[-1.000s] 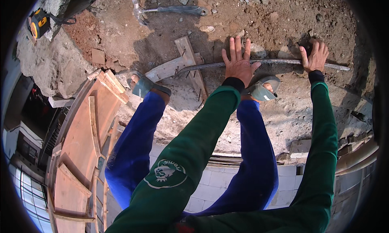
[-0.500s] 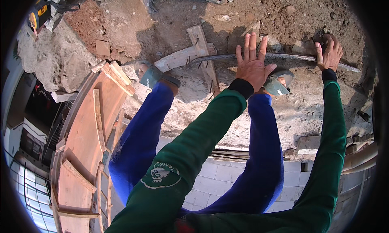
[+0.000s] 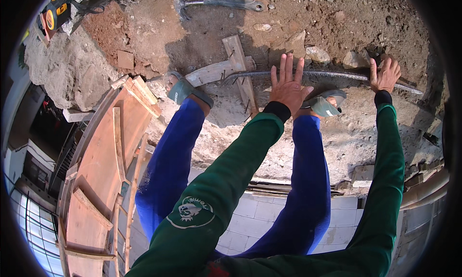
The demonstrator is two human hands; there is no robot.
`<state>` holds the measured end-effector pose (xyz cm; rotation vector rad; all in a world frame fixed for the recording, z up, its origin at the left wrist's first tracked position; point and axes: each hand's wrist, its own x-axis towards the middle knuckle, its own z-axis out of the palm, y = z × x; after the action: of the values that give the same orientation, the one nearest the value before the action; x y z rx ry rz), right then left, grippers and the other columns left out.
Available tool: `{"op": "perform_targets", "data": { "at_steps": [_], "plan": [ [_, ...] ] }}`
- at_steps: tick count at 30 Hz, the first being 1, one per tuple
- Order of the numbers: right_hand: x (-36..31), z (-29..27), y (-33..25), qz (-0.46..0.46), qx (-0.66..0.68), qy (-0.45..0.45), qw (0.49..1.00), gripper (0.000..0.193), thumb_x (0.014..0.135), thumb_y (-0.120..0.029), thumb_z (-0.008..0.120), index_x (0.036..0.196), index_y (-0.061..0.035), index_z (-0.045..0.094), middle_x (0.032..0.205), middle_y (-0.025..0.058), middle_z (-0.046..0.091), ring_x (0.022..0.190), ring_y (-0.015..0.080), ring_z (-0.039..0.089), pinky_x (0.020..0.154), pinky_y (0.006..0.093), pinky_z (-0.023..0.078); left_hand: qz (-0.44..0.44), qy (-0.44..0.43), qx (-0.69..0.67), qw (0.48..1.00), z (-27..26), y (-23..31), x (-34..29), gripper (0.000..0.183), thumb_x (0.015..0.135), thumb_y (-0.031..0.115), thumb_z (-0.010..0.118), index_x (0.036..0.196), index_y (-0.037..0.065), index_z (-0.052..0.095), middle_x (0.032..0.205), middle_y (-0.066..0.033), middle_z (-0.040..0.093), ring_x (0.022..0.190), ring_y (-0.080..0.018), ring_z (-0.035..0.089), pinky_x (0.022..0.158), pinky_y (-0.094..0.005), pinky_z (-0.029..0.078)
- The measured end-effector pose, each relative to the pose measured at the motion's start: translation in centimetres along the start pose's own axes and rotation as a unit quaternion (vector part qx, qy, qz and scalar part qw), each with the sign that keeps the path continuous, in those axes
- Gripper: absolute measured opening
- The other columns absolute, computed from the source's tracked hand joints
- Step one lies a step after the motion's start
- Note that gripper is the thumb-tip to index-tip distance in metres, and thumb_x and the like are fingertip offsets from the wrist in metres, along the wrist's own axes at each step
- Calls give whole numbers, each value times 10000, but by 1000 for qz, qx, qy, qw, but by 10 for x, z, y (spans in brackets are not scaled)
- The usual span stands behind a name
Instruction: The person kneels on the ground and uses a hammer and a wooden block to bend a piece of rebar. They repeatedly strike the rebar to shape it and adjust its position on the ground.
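The ribbed steel rebar (image 3: 332,74), the landmark here, lay crosswise over rough soil (image 3: 298,19), gently bowed and hooked at its left end. That end crossed a pair of nailed wooden boards (image 3: 234,50), where nails (image 3: 223,75) stood up beside it; they were probably there to catch the bar and keep it from sliding sideways. The left hand (image 3: 287,93) lay over the middle of the rebar with its fingers released, straight and spread, as if the flat palm gave weight and steadiness without a grip. The right hand (image 3: 385,77) was over the rebar near its right end, fingers bent; whether they were clenched around the steel or merely leaning on it, I cannot tell. Such wide spacing likely gave better control along the length. On the near side of the rebar, just beside the left hand, was the right sandal (image 3: 327,103); the left sandal (image 3: 180,90) stood past its hooked end, a stance that seemed chosen for balance. Beyond the rebar lay two stones (image 3: 317,54) and, farther off, a claw hammer (image 3: 231,4). Well to its left was a curved wooden panel (image 3: 98,164).
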<state>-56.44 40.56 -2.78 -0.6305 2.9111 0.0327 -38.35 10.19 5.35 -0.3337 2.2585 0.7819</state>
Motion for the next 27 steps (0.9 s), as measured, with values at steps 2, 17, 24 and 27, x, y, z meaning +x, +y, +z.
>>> {"op": "perform_targets", "data": {
  "at_steps": [2,17,24,27],
  "plan": [
    [8,7,8,-35,1,18,999,521,952,-590,452,1142,-117,560,1120,121,525,1063,339,489,935,493,349,13,-5,8,1000,7,-2,12,837,947,484,530,1568,129,95,1619,-198,-13,1505,-360,-44,1164,-592,34],
    [-11,-140,-30,-86,135,-276,948,632,907,-668,500,781,-49,517,709,137,554,611,373,555,563,439,426,-25,14,24,999,-23,5,-2,253,818,248,690,996,81,622,1040,-99,626,1108,-269,540,957,-419,373],
    [-38,-270,-82,-112,105,-314,937,508,855,-514,674,762,-30,554,688,141,558,593,364,566,545,439,442,70,-71,-48,994,-65,-4,-35,204,743,256,682,751,53,695,744,-150,678,776,-342,664,748,-476,514],
    [-43,-308,-110,-103,64,-320,940,473,875,-475,669,742,-38,544,670,147,557,594,369,572,539,440,445,96,-109,-44,988,-84,-10,-47,272,762,303,690,831,39,684,859,-178,673,854,-345,651,784,-458,512]
  ]
}}
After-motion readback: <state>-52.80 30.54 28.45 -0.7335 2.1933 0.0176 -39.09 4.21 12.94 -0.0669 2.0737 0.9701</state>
